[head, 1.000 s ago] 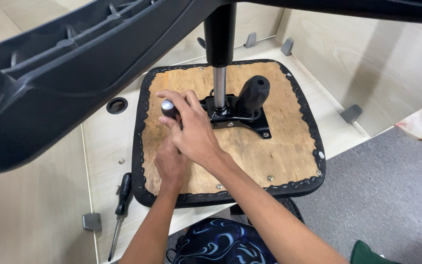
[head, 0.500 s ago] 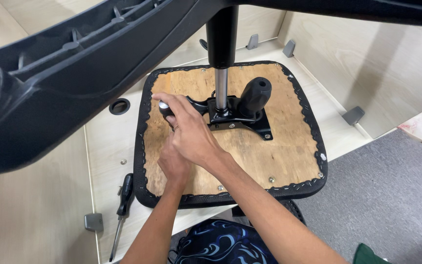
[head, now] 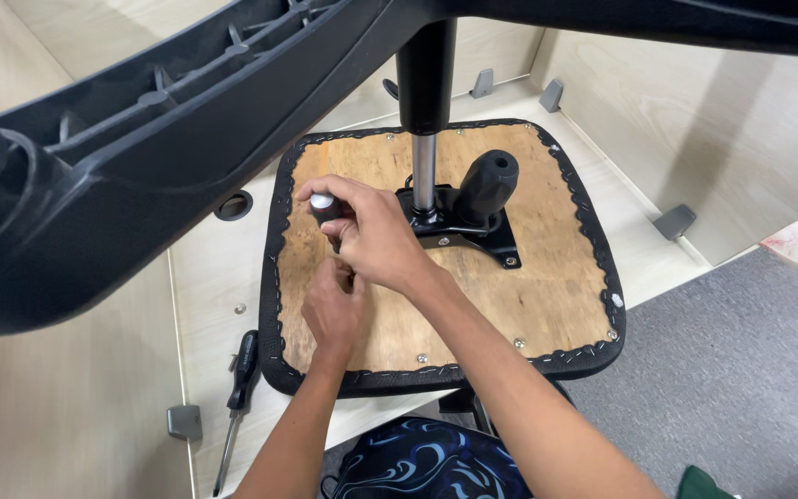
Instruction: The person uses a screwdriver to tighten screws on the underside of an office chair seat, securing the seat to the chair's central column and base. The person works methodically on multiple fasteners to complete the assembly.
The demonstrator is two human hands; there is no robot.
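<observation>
An upturned chair seat (head: 547, 305) shows its plywood underside with a black stapled fabric rim. A black metal mechanism plate (head: 459, 226) with a chrome gas cylinder (head: 424, 171) and a black knob lever (head: 489, 185) sits at its middle. My right hand (head: 376, 236) grips the black handle of a screwdriver (head: 323, 207) standing upright on the wood, left of the plate. My left hand (head: 334, 310) is just below it, fingers pinched at the tool's lower shaft, which is hidden.
The chair's black plastic star base (head: 140, 157) looms across the top and left of view. A second screwdriver (head: 240, 370) lies on the pale wooden board left of the seat. Grey brackets (head: 674, 222) line the boards. Grey carpet lies at right.
Both hands and the screwdriver have shifted slightly left and down on the seat; the grip is unchanged.
</observation>
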